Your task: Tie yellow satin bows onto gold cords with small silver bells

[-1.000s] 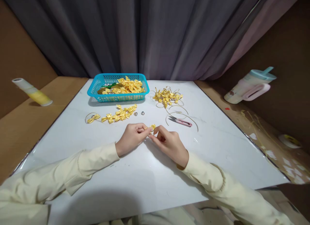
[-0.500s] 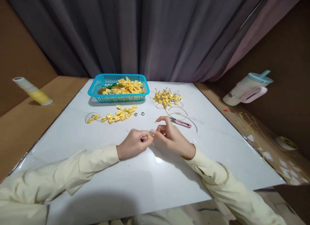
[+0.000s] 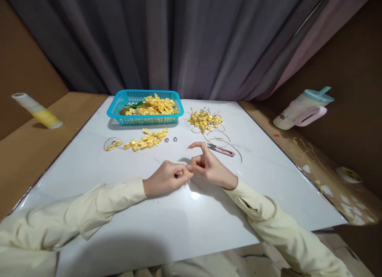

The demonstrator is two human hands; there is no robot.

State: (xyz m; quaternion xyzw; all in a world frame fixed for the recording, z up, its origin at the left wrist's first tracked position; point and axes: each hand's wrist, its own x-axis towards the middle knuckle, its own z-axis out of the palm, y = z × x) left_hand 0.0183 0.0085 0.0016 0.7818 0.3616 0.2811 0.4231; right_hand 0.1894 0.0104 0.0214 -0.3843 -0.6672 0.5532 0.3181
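Observation:
My left hand (image 3: 167,177) is closed in a pinch over the middle of the table, with a thin yellow cord (image 3: 187,172) at its fingertips. Against it, my right hand (image 3: 211,167) pinches the same small piece between thumb and fingers, its index finger raised and bent. Most of what lies between the fingertips is hidden. Just beyond the right hand rest pink-handled thread snips (image 3: 224,151) and a loose curved cord (image 3: 235,148). Two small silver bells (image 3: 175,139) lie past my left hand, beside a row of yellow ribbon bows (image 3: 149,139).
A blue plastic basket (image 3: 146,119) with bows and green-gold cord stands at the back. Right of it is a pile of bows on looped cords (image 3: 205,120). One looped bow (image 3: 114,145) lies left. A yellow spool (image 3: 44,116) and a tumbler (image 3: 298,110) flank the table.
My fingertips have come closer together, the right ones dipping slightly onto the yellow piece. The whole view has shifted a little; the things on the table stay put.

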